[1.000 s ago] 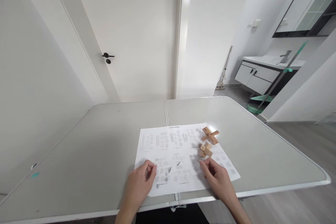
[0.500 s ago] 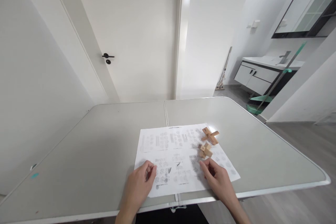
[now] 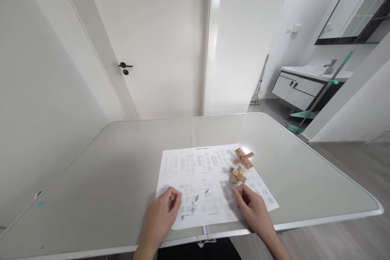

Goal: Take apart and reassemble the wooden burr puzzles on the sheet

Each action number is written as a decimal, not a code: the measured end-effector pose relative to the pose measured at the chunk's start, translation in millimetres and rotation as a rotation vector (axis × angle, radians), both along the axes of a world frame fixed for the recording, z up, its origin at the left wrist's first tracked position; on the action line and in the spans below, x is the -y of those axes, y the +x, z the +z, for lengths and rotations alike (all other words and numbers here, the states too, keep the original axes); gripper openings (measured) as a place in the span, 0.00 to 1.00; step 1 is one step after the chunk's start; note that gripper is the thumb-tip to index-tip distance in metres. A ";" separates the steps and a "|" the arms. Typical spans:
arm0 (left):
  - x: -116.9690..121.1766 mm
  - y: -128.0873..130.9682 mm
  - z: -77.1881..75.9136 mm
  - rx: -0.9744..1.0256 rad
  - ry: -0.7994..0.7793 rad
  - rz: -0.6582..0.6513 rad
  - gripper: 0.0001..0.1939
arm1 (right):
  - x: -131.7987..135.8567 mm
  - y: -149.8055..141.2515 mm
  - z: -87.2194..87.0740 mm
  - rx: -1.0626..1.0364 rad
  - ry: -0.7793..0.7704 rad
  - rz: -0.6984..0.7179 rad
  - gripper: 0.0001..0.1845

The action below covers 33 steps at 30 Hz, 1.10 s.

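Observation:
A white printed instruction sheet [image 3: 195, 172] lies flat on the table, covered in faint diagrams and small text. My left hand [image 3: 163, 209] rests at its lower left edge, fingers curled in and thumb close to the index finger, with nothing seen in them. Over the sheet's lower right part sits my right hand [image 3: 251, 205], likewise curled closed and without a visible object. Just beyond that hand stands a pale wooden interlocking puzzle [image 3: 237, 174]. Behind it, at the sheet's upper right corner, is a darker wooden cross-shaped puzzle [image 3: 244, 158]. Neither hand touches the puzzles.
The grey folding table [image 3: 100, 183] has a metal rim and a centre seam, with a latch [image 3: 201, 243] at the front edge. A white door [image 3: 158, 48] stands behind it. To the right are a washbasin cabinet [image 3: 300, 85] and a green broom and dustpan [image 3: 295, 126].

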State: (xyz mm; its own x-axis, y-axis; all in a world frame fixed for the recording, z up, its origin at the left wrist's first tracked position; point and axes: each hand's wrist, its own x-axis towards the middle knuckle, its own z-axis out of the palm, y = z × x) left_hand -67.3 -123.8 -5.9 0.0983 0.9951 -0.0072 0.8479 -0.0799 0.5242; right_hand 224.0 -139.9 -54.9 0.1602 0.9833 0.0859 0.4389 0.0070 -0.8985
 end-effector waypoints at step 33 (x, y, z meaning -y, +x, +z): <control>0.7 0.1 -0.1 0.027 0.014 -0.001 0.17 | 1.5 -2.2 6.1 0.003 0.005 0.000 0.25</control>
